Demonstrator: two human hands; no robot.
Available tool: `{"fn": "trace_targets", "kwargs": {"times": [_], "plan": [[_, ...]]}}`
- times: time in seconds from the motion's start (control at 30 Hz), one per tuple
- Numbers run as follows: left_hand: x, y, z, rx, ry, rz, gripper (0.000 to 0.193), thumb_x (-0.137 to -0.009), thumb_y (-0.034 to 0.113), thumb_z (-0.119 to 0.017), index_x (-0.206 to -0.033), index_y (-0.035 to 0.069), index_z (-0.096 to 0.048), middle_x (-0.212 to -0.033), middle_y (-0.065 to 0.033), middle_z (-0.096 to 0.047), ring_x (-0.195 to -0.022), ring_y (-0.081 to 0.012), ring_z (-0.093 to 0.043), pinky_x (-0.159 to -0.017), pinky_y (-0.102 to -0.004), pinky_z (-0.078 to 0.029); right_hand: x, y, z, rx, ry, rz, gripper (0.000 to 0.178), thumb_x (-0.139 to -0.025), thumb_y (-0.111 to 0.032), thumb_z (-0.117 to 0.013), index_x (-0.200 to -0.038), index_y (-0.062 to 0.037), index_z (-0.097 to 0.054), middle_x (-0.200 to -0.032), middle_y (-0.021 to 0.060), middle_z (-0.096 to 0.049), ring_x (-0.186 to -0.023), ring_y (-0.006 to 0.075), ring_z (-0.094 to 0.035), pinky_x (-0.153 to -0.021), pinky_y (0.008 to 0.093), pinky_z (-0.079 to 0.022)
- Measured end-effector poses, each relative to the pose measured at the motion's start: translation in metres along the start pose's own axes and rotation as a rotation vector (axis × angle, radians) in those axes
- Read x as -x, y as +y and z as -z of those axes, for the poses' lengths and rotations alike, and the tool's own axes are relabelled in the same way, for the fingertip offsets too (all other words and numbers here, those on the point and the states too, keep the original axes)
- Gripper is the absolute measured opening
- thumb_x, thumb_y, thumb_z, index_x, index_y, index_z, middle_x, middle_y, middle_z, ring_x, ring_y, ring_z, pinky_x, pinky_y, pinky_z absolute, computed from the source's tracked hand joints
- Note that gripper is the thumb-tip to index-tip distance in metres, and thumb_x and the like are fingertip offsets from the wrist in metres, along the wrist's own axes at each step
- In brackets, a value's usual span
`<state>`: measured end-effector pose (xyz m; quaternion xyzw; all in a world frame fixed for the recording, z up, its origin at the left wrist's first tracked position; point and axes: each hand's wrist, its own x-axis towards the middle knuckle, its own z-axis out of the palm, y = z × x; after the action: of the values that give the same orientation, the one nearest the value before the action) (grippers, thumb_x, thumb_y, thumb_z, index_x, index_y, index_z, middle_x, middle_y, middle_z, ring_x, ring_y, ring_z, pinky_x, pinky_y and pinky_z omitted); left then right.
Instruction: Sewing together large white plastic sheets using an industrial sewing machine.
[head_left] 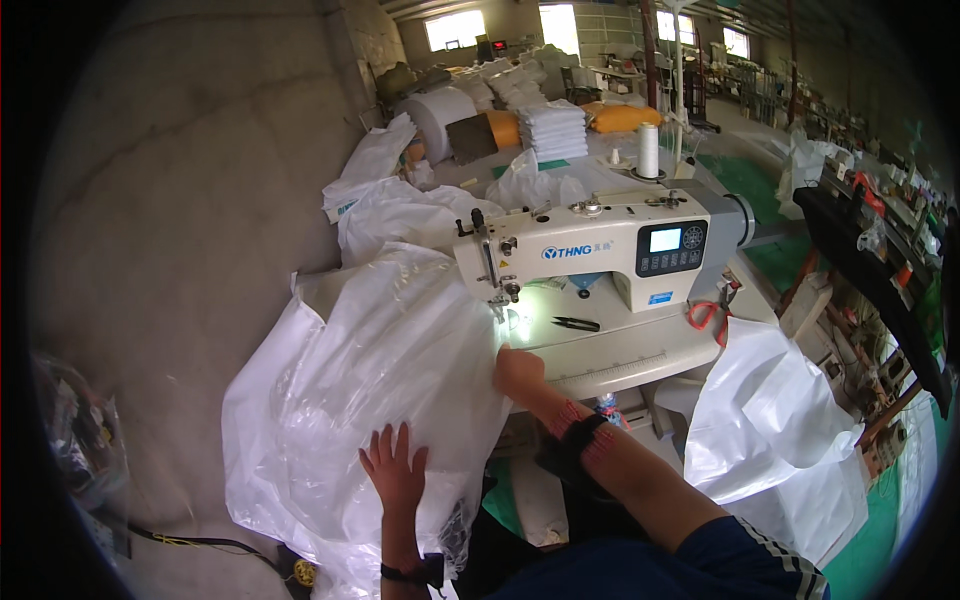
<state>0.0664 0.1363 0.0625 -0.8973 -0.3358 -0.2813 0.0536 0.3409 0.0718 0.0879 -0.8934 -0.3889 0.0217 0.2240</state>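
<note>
A large white woven plastic bag (330, 370) with a clear film layer hangs over the left side of the sewing table. My left hand (396, 472) lies flat on its lower part, fingers spread. Just in front of the needle area, my right hand (519, 376) is closed on the bag's right edge; the fingertips are partly hidden. The white sewing machine (600, 240) stands beyond it, its lamp lighting the presser foot (503, 308). Black thread snips (577, 324) rest on the machine bed to the right of the needle.
Red-handled scissors (705, 314) lie at the table's right end, above more white sheeting (765, 410) hanging there. A thread cone (648, 152) stands behind the machine. Folded white stacks (553, 130) and a large white roll (440, 118) are farther back. A bare wall (200, 200) rises at the left.
</note>
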Motion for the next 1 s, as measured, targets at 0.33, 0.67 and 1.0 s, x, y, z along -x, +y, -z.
{"fn": "trace_targets", "kwargs": {"times": [0.33,0.67,1.0], "plan": [[-0.082,-0.051,-0.052,-0.041,-0.283,0.235,0.053,-0.088,0.052,-0.053,-0.134,0.026,-0.048,-0.147,-0.002,-0.036,-0.138,-0.0349,-0.027,-0.091,-0.0796,-0.021,-0.007,0.005,0.003,-0.053,-0.007,-0.045,0.031,-0.086,-0.018,-0.048,-0.11,0.0014,-0.053,-0.088,0.0197,-0.067,-0.082,0.0377,-0.066,-0.071,0.0467,-0.052],[-0.143,-0.065,-0.048,-0.056,-0.545,0.226,0.063,-0.091,0.064,-0.033,-0.145,0.032,-0.033,-0.154,0.0021,-0.024,-0.143,-0.0261,-0.018,-0.103,-0.0714,-0.011,0.165,0.073,-0.031,-0.983,-0.522,-0.383,0.028,-0.085,-0.011,-0.058,-0.109,0.0038,-0.055,-0.092,0.0129,-0.064,-0.084,0.0231,-0.064,-0.078,0.0364,-0.051],[-0.067,0.077,0.016,0.33,-0.015,-0.309,0.011,-0.084,0.015,-0.059,-0.084,0.005,-0.058,-0.082,-0.0148,-0.058,-0.077,-0.0329,-0.058,-0.07,-0.0448,-0.048,0.201,0.075,0.0,-1.302,-0.547,-0.182,0.029,-0.095,-0.018,-0.055,-0.115,0.0021,-0.061,-0.103,0.0063,-0.065,-0.094,0.0127,-0.06,-0.084,0.0292,-0.049]]}}
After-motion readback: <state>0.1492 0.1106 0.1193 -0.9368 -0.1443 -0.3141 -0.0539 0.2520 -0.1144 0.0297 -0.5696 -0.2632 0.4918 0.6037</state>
